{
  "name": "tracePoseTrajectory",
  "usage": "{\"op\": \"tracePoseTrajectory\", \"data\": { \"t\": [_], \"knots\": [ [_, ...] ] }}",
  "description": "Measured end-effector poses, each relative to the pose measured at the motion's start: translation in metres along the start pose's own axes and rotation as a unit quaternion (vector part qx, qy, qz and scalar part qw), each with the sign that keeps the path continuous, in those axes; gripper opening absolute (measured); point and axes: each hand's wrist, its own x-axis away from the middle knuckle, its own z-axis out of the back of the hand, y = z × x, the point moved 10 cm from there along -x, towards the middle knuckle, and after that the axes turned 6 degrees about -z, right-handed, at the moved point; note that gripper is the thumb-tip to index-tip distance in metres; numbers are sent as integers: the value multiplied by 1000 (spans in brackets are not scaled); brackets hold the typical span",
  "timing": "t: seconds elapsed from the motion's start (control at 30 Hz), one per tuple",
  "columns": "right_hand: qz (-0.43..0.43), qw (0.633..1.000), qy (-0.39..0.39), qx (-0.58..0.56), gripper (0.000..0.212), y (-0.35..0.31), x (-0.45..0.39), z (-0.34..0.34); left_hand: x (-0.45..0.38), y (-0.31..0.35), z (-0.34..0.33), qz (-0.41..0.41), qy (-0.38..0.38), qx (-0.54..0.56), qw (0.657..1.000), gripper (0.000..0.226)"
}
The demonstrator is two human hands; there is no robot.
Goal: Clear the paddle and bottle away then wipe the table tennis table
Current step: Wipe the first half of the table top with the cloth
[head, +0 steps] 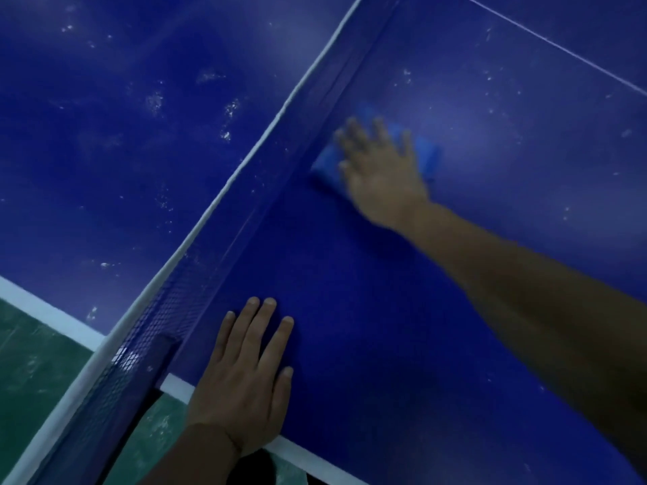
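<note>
While the right hand presses a blue cloth flat on the counter with spread fingers, the left hand rests flat at 6 o'clock, fingers straight and close together. At 9 o'clock of the cloth, just beside it, stands the net; beyond it white specks dot the far half.

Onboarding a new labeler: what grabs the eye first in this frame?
The right hand pressing a blue cloth flat on the table beside the net, mid-frame. Then the left hand spread flat near the table's edge, and pale smudges across the far half.
</note>
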Motion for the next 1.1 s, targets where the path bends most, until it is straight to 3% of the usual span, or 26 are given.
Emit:
{"op": "tracePoseTrajectory", "data": {
  "t": [0.1, 0.17, 0.23, 0.33, 0.37, 0.4, 0.47, 0.53, 0.6, 0.67, 0.73, 0.8, 0.83, 0.9, 0.97, 1.03, 1.1],
  "knots": [
    [-280, 958, 7, -62, 56, 141, 4, 2, 0, -1, -1, -2, 0, 2, 1000, 59],
    [-358, 929, 16, -93, 57, 164, 22, 2, 0, -1, -2, -6, 1, -1, 1000, 58],
    [-286, 956, 38, -59, 57, 111, 23, 6, 0, -1, -4, -5, -3, 0, 1000, 59],
    [-26, 999, -11, -32, 59, 3, 33, -10, -1, 0, -5, -4, -6, -1, 1000, 62],
    [-1, 999, -26, -22, 59, 2, 40, -11, -1, 0, -6, -4, -5, -2, 1000, 63],
    [-29, 999, -21, -14, 57, 26, 42, -9, -1, 1, -6, -3, -4, -1, 1000, 63],
    [-183, 983, 9, -18, 54, 116, 52, -4, -1, 1, -5, 0, 1, 2, 1000, 64],
    [-352, 934, 1, -69, 55, 199, 80, -6, -1, 1, -5, -4, 6, 2, 1000, 63],
    [-421, 902, 11, -92, 56, 210, 100, -6, -1, 1, -5, -7, 7, -1, 1000, 63],
    [-344, 936, 37, -60, 56, 149, 99, -5, -2, 2, -5, -7, 5, -3, 1000, 64],
    [-142, 989, 30, -35, 57, 54, 102, -13, -3, 3, -4, -8, 4, -1, 1000, 65],
    [-7, 1000, -7, -14, 57, 16, 117, -22, -3, 3, -4, -9, 6, -4, 1000, 65],
    [-16, 1000, -8, -7, 57, 40, 117, -21, -3, 3, -4, -11, 7, -3, 1000, 65],
    [-154, 988, 4, -2, 55, 136, 116, -15, -2, 3, -4, -12, 12, 0, 1000, 65],
    [-301, 953, -18, -34, 56, 226, 138, -17, -2, 3, -5, -15, 16, 4, 1000, 66],
    [-333, 941, -10, -64, 59, 236, 165, -18, -3, 4, -3, -18, 18, 2, 1000, 67],
    [-276, 961, 10, -30, 62, 182, 194, -22, -2, 4, -1, -18, 23, 1, 1000, 66]
  ]
}}
